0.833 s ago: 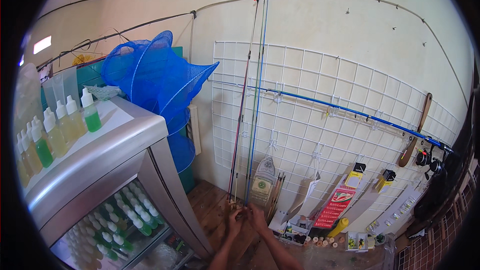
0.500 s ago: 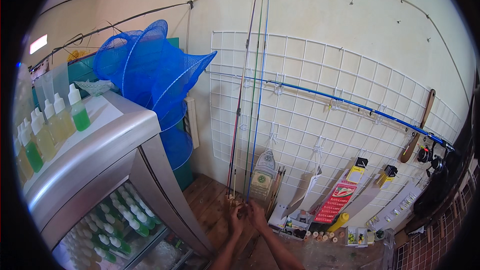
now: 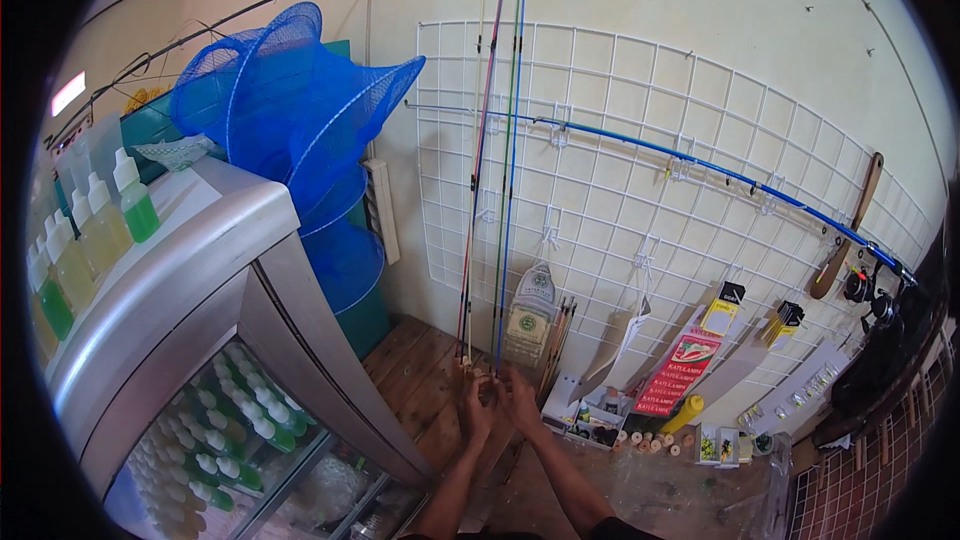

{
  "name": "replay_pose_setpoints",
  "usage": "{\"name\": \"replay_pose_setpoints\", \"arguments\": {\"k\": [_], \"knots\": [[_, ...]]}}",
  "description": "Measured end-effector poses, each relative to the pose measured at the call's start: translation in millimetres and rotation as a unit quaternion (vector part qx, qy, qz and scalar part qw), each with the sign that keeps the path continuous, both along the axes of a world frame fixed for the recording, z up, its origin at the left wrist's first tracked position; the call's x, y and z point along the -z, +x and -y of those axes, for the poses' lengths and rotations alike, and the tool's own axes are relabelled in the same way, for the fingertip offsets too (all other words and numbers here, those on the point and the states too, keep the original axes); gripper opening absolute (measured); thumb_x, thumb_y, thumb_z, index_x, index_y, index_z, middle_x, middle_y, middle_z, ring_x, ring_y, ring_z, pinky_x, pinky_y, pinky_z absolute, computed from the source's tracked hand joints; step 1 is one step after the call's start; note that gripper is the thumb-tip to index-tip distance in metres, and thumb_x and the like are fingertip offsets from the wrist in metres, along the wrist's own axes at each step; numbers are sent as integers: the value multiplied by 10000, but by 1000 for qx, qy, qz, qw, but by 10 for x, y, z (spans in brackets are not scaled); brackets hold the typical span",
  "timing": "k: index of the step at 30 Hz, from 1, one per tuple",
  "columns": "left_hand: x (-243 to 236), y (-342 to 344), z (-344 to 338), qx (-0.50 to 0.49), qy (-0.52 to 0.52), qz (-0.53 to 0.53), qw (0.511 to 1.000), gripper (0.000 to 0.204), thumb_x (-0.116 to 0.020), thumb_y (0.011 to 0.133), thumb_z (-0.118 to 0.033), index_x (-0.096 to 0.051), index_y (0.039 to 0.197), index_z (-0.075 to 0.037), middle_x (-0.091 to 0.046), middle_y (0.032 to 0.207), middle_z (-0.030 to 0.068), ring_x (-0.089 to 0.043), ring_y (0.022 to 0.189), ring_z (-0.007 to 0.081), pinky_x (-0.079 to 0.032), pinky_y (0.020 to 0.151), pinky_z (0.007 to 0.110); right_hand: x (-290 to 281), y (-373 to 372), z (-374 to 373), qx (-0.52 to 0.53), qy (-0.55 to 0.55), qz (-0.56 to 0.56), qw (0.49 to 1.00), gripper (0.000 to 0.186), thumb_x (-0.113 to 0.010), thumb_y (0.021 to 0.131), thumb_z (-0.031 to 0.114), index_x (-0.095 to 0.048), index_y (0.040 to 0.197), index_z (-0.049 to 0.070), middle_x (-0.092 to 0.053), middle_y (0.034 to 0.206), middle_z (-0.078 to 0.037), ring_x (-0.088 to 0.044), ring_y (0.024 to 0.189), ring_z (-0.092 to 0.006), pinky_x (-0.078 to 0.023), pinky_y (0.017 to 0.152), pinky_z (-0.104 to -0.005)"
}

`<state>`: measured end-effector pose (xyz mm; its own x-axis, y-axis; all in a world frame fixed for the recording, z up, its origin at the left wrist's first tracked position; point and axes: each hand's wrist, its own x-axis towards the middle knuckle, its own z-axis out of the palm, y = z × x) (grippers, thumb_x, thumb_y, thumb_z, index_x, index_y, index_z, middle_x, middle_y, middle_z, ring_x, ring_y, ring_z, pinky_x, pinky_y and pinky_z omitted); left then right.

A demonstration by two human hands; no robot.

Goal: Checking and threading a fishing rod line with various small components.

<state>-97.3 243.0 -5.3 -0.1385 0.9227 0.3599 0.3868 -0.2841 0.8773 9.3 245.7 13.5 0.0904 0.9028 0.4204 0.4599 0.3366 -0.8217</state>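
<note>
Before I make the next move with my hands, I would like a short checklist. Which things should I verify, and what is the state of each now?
1. Both hands in view: ok. Left hand and right hand are close together at the low ends of the thin rods.
2. Thin rods standing: ok, nearly upright.
3. Rod tips visible: not ok, the picture's upper edge cuts them off.
4. Secure grip: cannot tell, fingers hide the contact.
5. Thin rods clear of the reel rod: cannot tell. They cross in front of it in this view; any contact is unclear.
6. Bottles on the cabinet upright: ok.
</note>
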Motion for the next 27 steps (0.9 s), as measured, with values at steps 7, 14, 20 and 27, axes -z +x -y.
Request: {"name": "replay_pose_setpoints", "arguments": {"k": [7, 14, 20, 27], "knots": [[-192, -21, 119, -38, 58, -45, 997, 302, -726, 785, -136, -583, 1036, -49, -603, 907, 92, -583, 843, 267, -458, 767, 380, 152, 82, 125, 0, 11, 8, 1000, 277, -595, 904, 112, -492, 1126, -18, -588, 1058, -205, -649, 897, -325, -558, 699, -377], [-228, 89, 396, -47, 91, -5, 995, 278, -715, 803, -163, -584, 1019, -47, -597, 963, 108, -579, 940, 291, -454, 823, 394, 359, 275, 595, 33, -46, 12, 998, 332, -607, 883, 77, -461, 1171, 0, -557, 1088, -193, -630, 939, -316, -550, 738, -364], [38, 321, 771, 86, 21, 43, 995, 200, -663, 835, -117, -595, 1006, -38, -630, 939, 109, -607, 912, 282, -464, 813, 372, 710, 503, 1168, 68, -54, -32, 996, 348, -603, 873, 54, -450, 1182, 9, -547, 1137, -179, -625, 925, -273, -535, 742, -354], [378, 412, 957, 288, -71, -16, 955, 166, -612, 868, -122, -592, 1002, -27, -652, 921, 106, -629, 896, 240, -471, 799, 339, 1071, 715, 1841, 120, -111, -78, 983, 355, -567, 867, 12, -431, 1194, 28, -535, 1144, -150, -610, 897, -243, -529, 718, -340]]}}
